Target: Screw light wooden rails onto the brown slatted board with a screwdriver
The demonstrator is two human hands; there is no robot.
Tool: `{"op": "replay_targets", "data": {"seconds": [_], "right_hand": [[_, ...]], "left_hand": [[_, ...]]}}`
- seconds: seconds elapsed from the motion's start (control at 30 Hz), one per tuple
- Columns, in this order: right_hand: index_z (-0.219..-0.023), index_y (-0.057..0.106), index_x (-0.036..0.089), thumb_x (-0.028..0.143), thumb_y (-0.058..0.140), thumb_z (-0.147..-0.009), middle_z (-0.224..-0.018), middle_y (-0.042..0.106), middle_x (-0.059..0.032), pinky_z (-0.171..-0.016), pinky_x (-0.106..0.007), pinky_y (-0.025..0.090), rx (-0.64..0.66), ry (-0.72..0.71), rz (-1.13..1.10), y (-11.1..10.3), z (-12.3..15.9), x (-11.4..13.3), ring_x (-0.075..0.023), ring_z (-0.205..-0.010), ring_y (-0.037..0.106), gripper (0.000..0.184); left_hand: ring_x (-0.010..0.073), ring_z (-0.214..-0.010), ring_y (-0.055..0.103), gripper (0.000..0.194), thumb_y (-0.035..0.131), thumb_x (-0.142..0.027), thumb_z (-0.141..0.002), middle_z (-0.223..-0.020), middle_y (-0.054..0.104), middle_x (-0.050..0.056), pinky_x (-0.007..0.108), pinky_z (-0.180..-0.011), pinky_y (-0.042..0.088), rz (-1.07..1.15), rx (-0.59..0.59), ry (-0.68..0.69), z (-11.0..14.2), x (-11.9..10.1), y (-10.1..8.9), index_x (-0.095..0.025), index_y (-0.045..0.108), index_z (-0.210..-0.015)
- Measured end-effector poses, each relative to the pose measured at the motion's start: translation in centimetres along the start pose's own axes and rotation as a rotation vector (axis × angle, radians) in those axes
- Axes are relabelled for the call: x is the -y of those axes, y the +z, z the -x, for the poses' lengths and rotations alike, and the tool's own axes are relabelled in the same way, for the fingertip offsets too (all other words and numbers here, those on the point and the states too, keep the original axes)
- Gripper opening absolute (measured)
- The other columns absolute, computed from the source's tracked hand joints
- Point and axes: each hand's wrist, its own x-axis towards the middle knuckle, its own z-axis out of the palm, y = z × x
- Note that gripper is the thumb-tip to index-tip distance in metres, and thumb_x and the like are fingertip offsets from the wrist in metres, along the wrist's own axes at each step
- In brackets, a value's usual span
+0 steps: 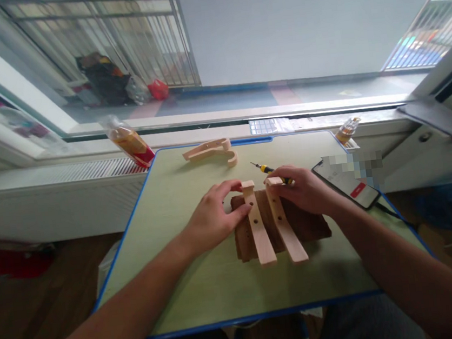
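Two pale wooden hooks lie side by side over a brown cloth (309, 222) on the table. My left hand (219, 212) grips the left wooden hook (263, 241) near its far end, thumb on its side by the holes. Around the far end of the right wooden hook (289, 235), my right hand (299, 188) is closed. Each hook shows two dark holes. A yellow and black screwdriver (266, 169) lies beyond my right hand, partly hidden by it. Farther back on the table rests another wooden piece (207, 151) with a curled end.
The pale green table (192, 298) has a blue edge. A phone (348, 183) with a cable lies at its right side. Behind it, a drink bottle (131, 142) stands left and a smaller bottle (348, 131) right, by the window sill. A radiator (67, 174) is at the left.
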Motion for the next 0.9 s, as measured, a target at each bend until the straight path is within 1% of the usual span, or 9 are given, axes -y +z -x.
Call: {"op": "replay_targets", "data": {"seconds": [0.13, 0.3, 0.4, 0.5, 0.63, 0.8, 0.9], "right_hand": [[-0.097, 0.075, 0.023, 0.031, 0.066, -0.096, -0.105, 0.077, -0.0065, -0.090, -0.036, 0.051, 0.011, -0.016, 0.041, 0.4, -0.3, 0.1, -0.0223, -0.098, 0.068, 0.013], [-0.101, 0.076, 0.022, 0.032, 0.065, -0.097, -0.104, 0.077, -0.0070, -0.087, -0.035, 0.052, 0.011, -0.021, 0.072, 0.6, -0.3, 0.0, -0.0213, -0.094, 0.069, 0.015], [-0.102, 0.077, 0.022, 0.031, 0.066, -0.096, -0.103, 0.077, -0.0068, -0.085, -0.035, 0.052, 0.006, -0.021, 0.096, 0.5, -0.2, -0.3, -0.0209, -0.091, 0.069, 0.015], [-0.099, 0.077, 0.023, 0.030, 0.067, -0.095, -0.104, 0.078, -0.0068, -0.087, -0.036, 0.051, -0.007, -0.024, 0.125, 0.7, -0.2, -0.5, -0.0219, -0.094, 0.069, 0.013], [-0.098, 0.078, 0.025, 0.031, 0.069, -0.095, -0.105, 0.079, -0.0069, -0.092, -0.038, 0.050, -0.001, -0.034, 0.156, 1.4, -0.4, -0.3, -0.0241, -0.099, 0.068, 0.012], [-0.102, 0.078, 0.025, 0.032, 0.066, -0.097, -0.100, 0.078, -0.0062, -0.088, -0.037, 0.049, 0.030, -0.031, 0.160, 2.2, -0.4, 0.1, -0.0232, -0.096, 0.067, 0.015], [-0.105, 0.078, 0.024, 0.030, 0.065, -0.098, -0.103, 0.077, -0.0057, -0.086, -0.034, 0.050, 0.052, -0.020, 0.140, 2.2, -0.5, 0.1, -0.0212, -0.094, 0.068, 0.016]], "left_hand": [[0.0297, -0.119, 0.072, 0.047, 0.078, -0.035, -0.089, -0.127, 0.077, 0.008, 0.047, -0.108, 0.055, 0.103, 0.019, -0.034, -0.3, 0.4, 0.0, -0.026, 0.065, -0.133], [0.0276, -0.116, 0.073, 0.048, 0.080, -0.038, -0.088, -0.125, 0.077, 0.007, 0.045, -0.106, 0.056, 0.140, 0.016, -0.050, 0.0, 0.9, 0.3, -0.026, 0.066, -0.133], [0.0277, -0.116, 0.073, 0.050, 0.080, -0.039, -0.089, -0.126, 0.077, 0.008, 0.044, -0.106, 0.057, 0.155, 0.011, -0.056, 0.3, 1.1, 0.6, -0.026, 0.065, -0.135], [0.0291, -0.117, 0.073, 0.052, 0.081, -0.040, -0.088, -0.128, 0.076, 0.008, 0.045, -0.105, 0.058, 0.160, -0.003, -0.055, 0.5, 1.4, 0.8, -0.026, 0.066, -0.135], [0.0299, -0.119, 0.073, 0.051, 0.081, -0.040, -0.088, -0.129, 0.077, 0.008, 0.045, -0.107, 0.058, 0.161, -0.009, -0.057, 0.7, 1.8, 1.2, -0.027, 0.067, -0.135], [0.0282, -0.116, 0.074, 0.050, 0.081, -0.038, -0.088, -0.126, 0.078, 0.006, 0.043, -0.106, 0.059, 0.176, -0.001, -0.057, 0.9, 2.0, 1.3, -0.029, 0.067, -0.134], [0.0272, -0.116, 0.074, 0.050, 0.081, -0.038, -0.088, -0.126, 0.078, 0.005, 0.042, -0.107, 0.058, 0.185, -0.001, -0.059, 0.9, 2.1, 1.3, -0.028, 0.067, -0.135]]}}
